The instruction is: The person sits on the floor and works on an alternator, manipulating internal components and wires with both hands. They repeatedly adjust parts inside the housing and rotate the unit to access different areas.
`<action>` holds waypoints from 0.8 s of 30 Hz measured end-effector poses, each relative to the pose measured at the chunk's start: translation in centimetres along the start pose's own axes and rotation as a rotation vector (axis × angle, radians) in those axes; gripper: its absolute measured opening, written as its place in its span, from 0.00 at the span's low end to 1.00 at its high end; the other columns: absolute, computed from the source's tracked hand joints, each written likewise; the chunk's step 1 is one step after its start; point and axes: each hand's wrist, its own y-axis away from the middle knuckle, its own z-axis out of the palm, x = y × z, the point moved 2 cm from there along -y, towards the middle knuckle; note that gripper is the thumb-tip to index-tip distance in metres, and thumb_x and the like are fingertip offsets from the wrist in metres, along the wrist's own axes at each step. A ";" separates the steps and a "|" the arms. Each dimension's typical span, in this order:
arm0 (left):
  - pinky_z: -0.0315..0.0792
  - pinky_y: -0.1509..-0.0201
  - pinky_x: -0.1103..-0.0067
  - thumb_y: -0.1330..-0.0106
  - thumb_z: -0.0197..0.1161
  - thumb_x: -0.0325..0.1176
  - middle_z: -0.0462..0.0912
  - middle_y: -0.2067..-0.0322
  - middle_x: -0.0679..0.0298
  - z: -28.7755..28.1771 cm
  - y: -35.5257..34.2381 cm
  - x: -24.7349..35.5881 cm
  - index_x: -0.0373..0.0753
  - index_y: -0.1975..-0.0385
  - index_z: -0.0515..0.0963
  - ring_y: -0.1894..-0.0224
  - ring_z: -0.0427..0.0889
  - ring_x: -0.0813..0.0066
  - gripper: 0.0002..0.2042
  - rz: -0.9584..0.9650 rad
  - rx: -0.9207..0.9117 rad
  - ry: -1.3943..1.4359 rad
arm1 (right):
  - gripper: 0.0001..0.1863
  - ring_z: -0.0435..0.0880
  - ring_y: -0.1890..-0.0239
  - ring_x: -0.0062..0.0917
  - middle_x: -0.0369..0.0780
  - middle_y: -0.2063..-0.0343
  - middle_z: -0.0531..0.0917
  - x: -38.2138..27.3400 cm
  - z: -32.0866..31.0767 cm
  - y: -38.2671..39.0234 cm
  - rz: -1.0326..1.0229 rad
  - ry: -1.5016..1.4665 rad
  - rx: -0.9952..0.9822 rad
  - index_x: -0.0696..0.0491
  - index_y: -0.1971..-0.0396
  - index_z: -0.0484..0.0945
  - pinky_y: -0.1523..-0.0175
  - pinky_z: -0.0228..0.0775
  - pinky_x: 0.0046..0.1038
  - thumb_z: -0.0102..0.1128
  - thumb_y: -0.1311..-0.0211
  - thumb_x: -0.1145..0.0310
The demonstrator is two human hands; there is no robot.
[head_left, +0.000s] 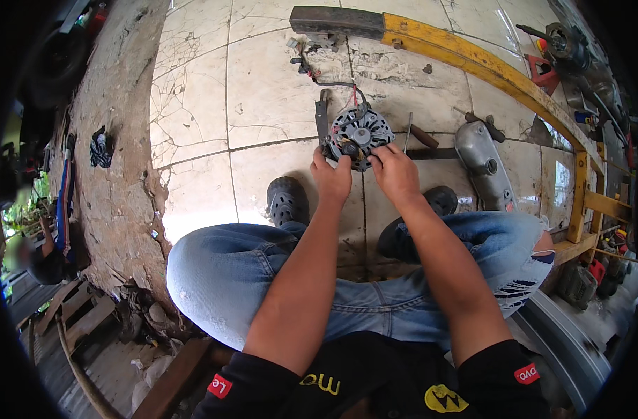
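A round silver vented alternator-like part [362,127] with a black piece and small wires on its face sits on the tiled floor before me. My left hand [333,174] grips its lower left edge, beside a dark flat metal bar [322,112]. My right hand [396,174] has its fingers closed on its lower right edge. A black and red cable [319,75] with connectors runs from its top. To its right lie a thin rod [408,127], a wooden-handled tool [424,136] and a dented silver metal tank [483,167]. My fingertips are partly hidden by the part.
A yellow steel frame [458,45] runs across the top and down the right. Mechanical parts [570,45] and a grey container [577,286] lie beyond it. A rough concrete strip [123,195] borders the tiles on the left, where another person [36,258] is at the edge.
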 end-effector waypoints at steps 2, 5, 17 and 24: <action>0.66 0.36 0.62 0.41 0.60 0.41 0.64 0.40 0.38 -0.8 -0.9 1.7 0.34 0.34 0.62 0.42 0.71 0.42 0.34 0.063 0.097 0.061 | 0.12 0.83 0.60 0.43 0.42 0.63 0.81 0.2 -0.3 -0.3 0.073 0.020 -0.034 0.48 0.55 0.81 0.57 0.75 0.43 0.62 0.38 0.67; 0.67 0.36 0.63 0.40 0.59 0.43 0.69 0.41 0.39 -1.0 -3.4 2.5 0.33 0.37 0.68 0.41 0.73 0.43 0.31 0.077 0.074 0.051 | 0.10 0.82 0.60 0.43 0.42 0.62 0.81 0.2 -0.2 -0.4 0.033 -0.132 0.023 0.50 0.58 0.80 0.57 0.75 0.42 0.63 0.38 0.67; 0.74 0.42 0.64 0.36 0.62 0.48 0.82 0.51 0.44 -2.6 -8.0 8.1 0.29 0.48 0.77 0.46 0.81 0.48 0.26 -0.064 -0.572 -0.691 | 0.09 0.82 0.64 0.43 0.43 0.65 0.80 3.2 -1.1 -0.8 -0.144 -0.185 -0.029 0.51 0.61 0.80 0.61 0.75 0.40 0.65 0.41 0.69; 0.73 0.43 0.60 0.28 0.54 0.45 0.83 0.55 0.41 -1.9 -7.7 8.9 0.28 0.52 0.78 0.49 0.81 0.44 0.22 -0.007 -0.565 -0.780 | 0.10 0.82 0.66 0.41 0.40 0.68 0.79 3.5 -1.5 -1.0 -0.203 -0.138 -0.051 0.49 0.59 0.81 0.64 0.74 0.40 0.64 0.41 0.72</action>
